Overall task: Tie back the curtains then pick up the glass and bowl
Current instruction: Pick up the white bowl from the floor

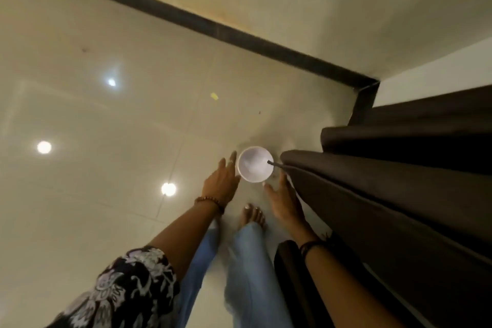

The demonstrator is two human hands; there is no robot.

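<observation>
Two hands flank one white bowl (255, 164) in the head view, the only view supplied. The bowl stands upright on the tiled floor (106, 128), just beside the lower edge of the dark curtains (386, 194). A thin dark object, possibly a spoon handle (277, 165), leans on the bowl's right rim and points toward the curtains; its identity cannot be confirmed.

The left hand (222, 181) lies on the bowl's left side, fingers (232, 158) straight and spread, holding nothing. Its fingertips appear to touch or nearly touch the bowl wall; the blur does not settle which. The right hand (283, 200) lies at the bowl's near-right, between the bowl and the curtain fold, fingers extended and loose, holding nothing. It stands slightly short of the rim.

Key relation: the bowl sits ahead of both palms and between them, so a two-sided inward closing would capture it. The left hand is judged nearer to contact. The bowl is round, so it offers no preferred grasp axis; the leaning object marks the side to avoid.

A bare foot (253, 217) stands just behind the bowl. No glass is visible in this view.
</observation>
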